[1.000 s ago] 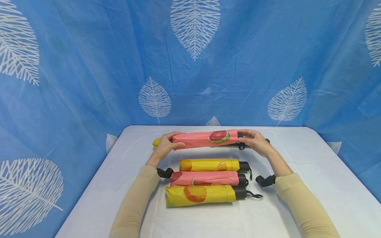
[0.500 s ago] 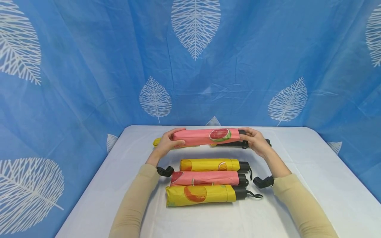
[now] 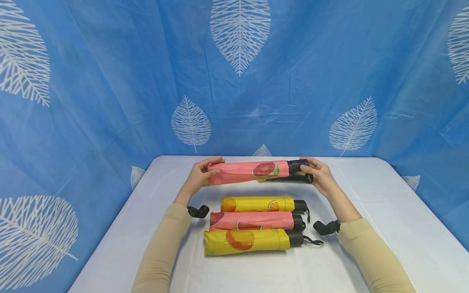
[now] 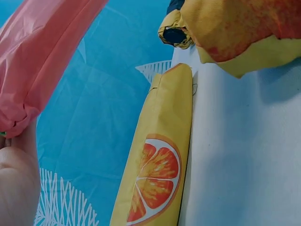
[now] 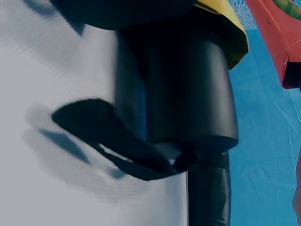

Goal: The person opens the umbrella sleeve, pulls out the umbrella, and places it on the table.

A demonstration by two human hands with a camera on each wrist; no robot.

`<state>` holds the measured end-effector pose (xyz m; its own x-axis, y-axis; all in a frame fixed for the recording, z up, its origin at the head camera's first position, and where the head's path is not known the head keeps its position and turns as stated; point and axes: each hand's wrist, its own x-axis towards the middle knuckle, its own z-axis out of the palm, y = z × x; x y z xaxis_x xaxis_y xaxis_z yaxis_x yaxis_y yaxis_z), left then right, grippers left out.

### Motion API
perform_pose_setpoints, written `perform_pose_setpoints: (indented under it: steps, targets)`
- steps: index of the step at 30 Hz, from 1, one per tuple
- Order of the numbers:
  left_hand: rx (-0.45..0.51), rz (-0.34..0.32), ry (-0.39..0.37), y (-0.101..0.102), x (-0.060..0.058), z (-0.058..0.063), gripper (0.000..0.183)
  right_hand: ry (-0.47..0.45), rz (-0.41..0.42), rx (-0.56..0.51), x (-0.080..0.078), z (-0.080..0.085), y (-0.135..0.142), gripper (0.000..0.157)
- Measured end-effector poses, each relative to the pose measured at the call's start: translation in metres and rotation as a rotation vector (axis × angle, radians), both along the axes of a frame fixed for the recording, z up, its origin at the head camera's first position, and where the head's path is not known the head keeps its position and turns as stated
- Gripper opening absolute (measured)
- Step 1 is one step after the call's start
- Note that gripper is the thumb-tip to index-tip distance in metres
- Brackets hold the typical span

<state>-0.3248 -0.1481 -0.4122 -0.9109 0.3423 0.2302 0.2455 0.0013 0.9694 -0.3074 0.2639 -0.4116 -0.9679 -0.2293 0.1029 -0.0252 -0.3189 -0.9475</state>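
Observation:
A folded pink umbrella (image 3: pixel 242 172) with a watermelon print is held level above the far end of the table. My left hand (image 3: pixel 198 176) grips its left end, thumb in front. On the right, my right hand (image 3: pixel 319 174) pinches its black handle. Behind and below it, mostly hidden, lie a black piece (image 3: pixel 289 178) and a bit of yellow. In the left wrist view the pink cover (image 4: pixel 42 52) rises from my left hand (image 4: pixel 19 183). A black umbrella handle (image 5: pixel 193 89) with a strap fills much of the right wrist view.
Nearer the front, a yellow umbrella (image 3: pixel 249 203), a pink one (image 3: pixel 256 220) and another yellow one (image 3: pixel 253 241) lie in parallel, black handles to the right. They rest on the white table (image 3: pixel 234 272). Blue leaf-print cloth (image 3: pixel 286 81) stands behind.
My hands have moved farther apart. The pink umbrella has shifted left, and more of its black handle shows. The yellow tip and the black end beyond my hands are out of sight now.

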Motion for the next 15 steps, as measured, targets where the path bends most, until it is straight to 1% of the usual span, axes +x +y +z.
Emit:
perform_pose_setpoints:
  steps: [4,9,11,13,15]
  targets:
    - [0.045,-0.002,-0.011,0.003,0.002,-0.001,0.049,0.013,-0.009,-0.019,0.002,-0.001,-0.001,0.029]
    - [0.082,-0.055,-0.036,0.009,0.003,-0.003,0.055,0.017,-0.022,-0.036,0.003,-0.001,-0.002,0.037]
    - [0.082,-0.069,-0.060,0.011,0.004,-0.002,0.055,0.020,-0.021,-0.041,0.003,0.000,-0.003,0.036]
    - [0.084,-0.070,-0.090,0.013,0.003,-0.001,0.053,0.025,-0.015,-0.052,0.003,0.000,-0.003,0.032]
    - [0.087,-0.058,-0.107,0.013,0.003,-0.002,0.050,0.025,-0.014,-0.048,0.002,-0.001,-0.002,0.028]
